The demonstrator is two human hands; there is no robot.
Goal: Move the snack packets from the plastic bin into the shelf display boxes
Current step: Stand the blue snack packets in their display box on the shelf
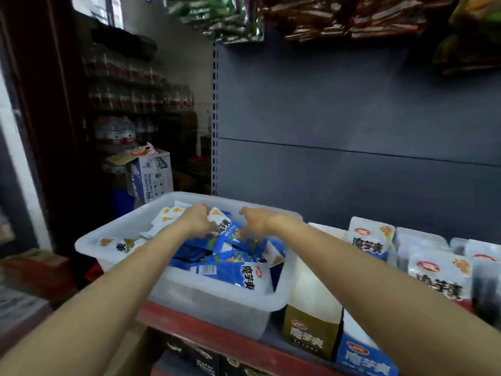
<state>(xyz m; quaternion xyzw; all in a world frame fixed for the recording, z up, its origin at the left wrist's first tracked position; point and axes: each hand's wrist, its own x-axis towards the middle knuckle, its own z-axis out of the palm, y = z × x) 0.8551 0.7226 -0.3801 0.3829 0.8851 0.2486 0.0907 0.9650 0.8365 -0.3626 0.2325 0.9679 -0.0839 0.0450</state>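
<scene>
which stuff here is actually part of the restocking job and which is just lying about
Part of the job:
plastic bin
snack packets in it
shelf display boxes
left hand, gripping packets
right hand, over the pile

Just lying about:
cardboard carton
bottled water packs
hanging snack bags

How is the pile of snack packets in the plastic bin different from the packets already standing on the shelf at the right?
The packets in the bin lie flat and jumbled, overlapping at many angles; the packets on the shelf stand upright in rows, faces forward. The left hand grips one bin packet while the right hand reaches in; no hand touches the shelf packets. The bin packets sit loose inside the clear plastic bin. Both groups show the same blue and white design.
</scene>
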